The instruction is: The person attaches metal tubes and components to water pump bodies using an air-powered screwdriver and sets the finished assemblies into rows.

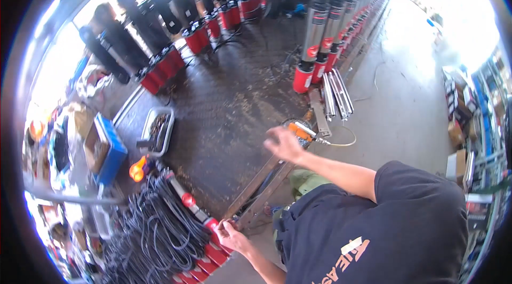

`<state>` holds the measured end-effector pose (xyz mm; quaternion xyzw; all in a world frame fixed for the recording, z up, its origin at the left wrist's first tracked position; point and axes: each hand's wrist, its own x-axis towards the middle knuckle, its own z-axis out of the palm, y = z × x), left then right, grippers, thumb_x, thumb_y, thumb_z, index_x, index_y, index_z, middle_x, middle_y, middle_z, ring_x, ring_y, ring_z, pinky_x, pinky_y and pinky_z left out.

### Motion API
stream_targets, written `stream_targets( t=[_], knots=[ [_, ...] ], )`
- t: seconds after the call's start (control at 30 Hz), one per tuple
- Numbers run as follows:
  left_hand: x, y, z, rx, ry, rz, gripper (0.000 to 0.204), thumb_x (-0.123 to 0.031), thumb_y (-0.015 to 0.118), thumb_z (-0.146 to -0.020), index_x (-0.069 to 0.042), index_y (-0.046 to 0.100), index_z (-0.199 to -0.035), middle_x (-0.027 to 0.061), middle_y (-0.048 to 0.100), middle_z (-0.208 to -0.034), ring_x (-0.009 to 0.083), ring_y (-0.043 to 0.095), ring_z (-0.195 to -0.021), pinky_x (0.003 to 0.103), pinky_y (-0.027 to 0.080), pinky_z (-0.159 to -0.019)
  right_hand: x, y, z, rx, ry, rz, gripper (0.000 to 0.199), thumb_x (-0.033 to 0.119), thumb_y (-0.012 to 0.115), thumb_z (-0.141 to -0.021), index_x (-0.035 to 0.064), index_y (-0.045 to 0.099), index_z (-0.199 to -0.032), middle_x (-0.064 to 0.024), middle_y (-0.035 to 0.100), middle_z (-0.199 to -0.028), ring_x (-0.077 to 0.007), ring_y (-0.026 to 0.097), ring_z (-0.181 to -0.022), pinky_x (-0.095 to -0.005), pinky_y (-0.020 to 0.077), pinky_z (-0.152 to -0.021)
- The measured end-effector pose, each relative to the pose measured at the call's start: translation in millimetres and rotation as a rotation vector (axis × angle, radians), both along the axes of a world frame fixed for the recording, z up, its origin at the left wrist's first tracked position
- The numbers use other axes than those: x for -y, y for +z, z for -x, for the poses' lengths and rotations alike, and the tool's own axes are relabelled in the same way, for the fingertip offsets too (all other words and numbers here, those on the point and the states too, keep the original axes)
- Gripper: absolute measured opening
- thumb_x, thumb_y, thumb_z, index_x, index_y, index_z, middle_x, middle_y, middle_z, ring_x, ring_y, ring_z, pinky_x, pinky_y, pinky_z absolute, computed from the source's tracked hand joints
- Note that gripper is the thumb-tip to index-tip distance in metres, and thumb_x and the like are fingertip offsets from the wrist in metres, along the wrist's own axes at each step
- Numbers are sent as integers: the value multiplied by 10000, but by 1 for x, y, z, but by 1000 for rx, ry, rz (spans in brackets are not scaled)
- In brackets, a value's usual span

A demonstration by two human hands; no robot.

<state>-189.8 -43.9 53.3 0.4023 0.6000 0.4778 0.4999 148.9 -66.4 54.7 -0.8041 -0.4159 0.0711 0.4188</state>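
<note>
My left hand (233, 237) is at the lower middle, beside the red end of a slim metal pump (211, 224). Its fingertips are pinched together at the bench edge; what they hold, if anything, is too small to make out. Above the dark bench (234, 118), my right hand (285, 145) is smeared by motion, with its fingers loosely apart and nothing visible in them. Just beyond it lies an orange tool (300, 132) with a pale hose attached. Large coils of black cable (154, 225) lie left of my left hand, against the pump.
Metal cylinders with red bases (302, 78) stand in a long row at the far right, beside several silver bars (337, 94). Red-based units with black cable bundles (160, 70) line the back left. A bin of small parts (159, 132) and a blue box (113, 153) sit left.
</note>
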Motion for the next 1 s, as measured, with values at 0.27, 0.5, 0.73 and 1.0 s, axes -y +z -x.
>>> stream_targets(
  t=[0.27, 0.5, 0.73, 1.0],
  knots=[
    [-21, 145, -237, 100, -641, -419, 96, -70, 588, -993, 0, 634, -1039, 45, 662, -889, 106, 592, -769, 231, 473, -679, 140, -36, -217, 157, -645, 339, 691, 455, 759, -776, 31, 542, -1277, -207, 523, -1291, -407, 484, -1221, -527, 410, -1012],
    [-46, 306, -547, 161, -829, -1094, 494, -196, 781, -899, -10, 571, -1306, 73, 595, -1136, 128, 555, -934, 254, 469, -754, 126, -25, -252, 89, -454, 322, 838, 448, 828, -699, 36, 493, -1348, -239, 445, -1345, -430, 391, -1312, -574, 342, -1067],
    [-75, 297, -646, 92, -745, -1020, 187, -162, 698, -903, -16, 696, -1021, 18, 632, -870, 103, 577, -766, 250, 492, -725, 132, -58, -240, 303, 86, 601, 368, 330, 647, -875, 164, 706, -1199, -45, 575, -1338, -292, 311, -1437, -508, 265, -1128],
    [-6, 285, -566, -129, -282, -1219, 679, -220, 907, -722, 84, 580, -1234, 166, 580, -1228, 264, 629, -989, 385, 547, -867, 132, -77, -242, 351, 151, 588, 352, 293, 610, -873, 125, 703, -1167, -59, 588, -1335, -289, 339, -1430, -538, 237, -1165]
  ],
)
